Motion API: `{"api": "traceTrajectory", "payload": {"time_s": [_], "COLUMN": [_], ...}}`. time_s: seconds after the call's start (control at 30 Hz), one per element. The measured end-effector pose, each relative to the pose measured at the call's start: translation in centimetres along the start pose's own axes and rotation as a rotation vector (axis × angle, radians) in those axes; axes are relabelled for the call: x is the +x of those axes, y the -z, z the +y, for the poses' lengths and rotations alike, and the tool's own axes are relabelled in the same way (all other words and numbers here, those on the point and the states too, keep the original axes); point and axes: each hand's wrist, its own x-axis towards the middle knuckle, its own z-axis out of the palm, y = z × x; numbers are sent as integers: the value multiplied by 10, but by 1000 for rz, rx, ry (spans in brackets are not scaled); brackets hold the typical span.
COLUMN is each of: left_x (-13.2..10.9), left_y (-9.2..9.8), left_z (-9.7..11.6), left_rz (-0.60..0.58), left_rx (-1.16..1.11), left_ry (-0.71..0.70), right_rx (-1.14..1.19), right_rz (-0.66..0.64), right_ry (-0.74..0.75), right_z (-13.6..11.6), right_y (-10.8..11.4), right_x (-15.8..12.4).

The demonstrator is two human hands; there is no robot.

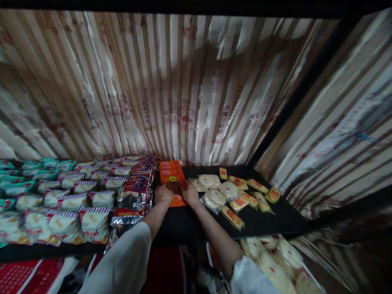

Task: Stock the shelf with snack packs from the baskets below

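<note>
Both my hands rest on an orange snack packet (174,185) lying on a black shelf (275,222). My left hand (163,194) grips the packet's left side, fingers curled over it. My right hand (190,192) holds its right side the same way. More orange packets (170,166) lie in a row just behind it. Dark red and silver packets (134,192) sit right beside my left hand. Clear bags of pale round cakes (214,196) lie loose just right of my right hand.
Rows of red-white-blue striped bags (72,202) and teal bags (18,183) fill the shelf's left part. Small yellow packets (257,196) are scattered at the right. A striped plastic sheet (183,90) hangs behind. Below the shelf lie more pale cake bags (275,261).
</note>
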Motion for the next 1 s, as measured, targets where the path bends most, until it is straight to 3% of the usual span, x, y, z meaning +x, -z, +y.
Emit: {"api": "traceTrajectory", "payload": {"time_s": [0.5,0.7,0.87,1.0], "left_x": [7,3,2,-1], "left_y": [-15,-15,-15,-15], "left_z": [-3,-3,0,2], "left_rz": [-27,-34,-28,-19], "left_rx": [38,53,74,88], "left_ry": [53,67,102,127], "right_rx": [-225,-357,-372,-377], "right_rz": [-21,23,-81,-153], "right_ry": [42,151,213,137], "right_z": [4,-6,-6,-2], "right_y": [-12,-9,-16,-23], "right_x": [0,-8,10,23]}}
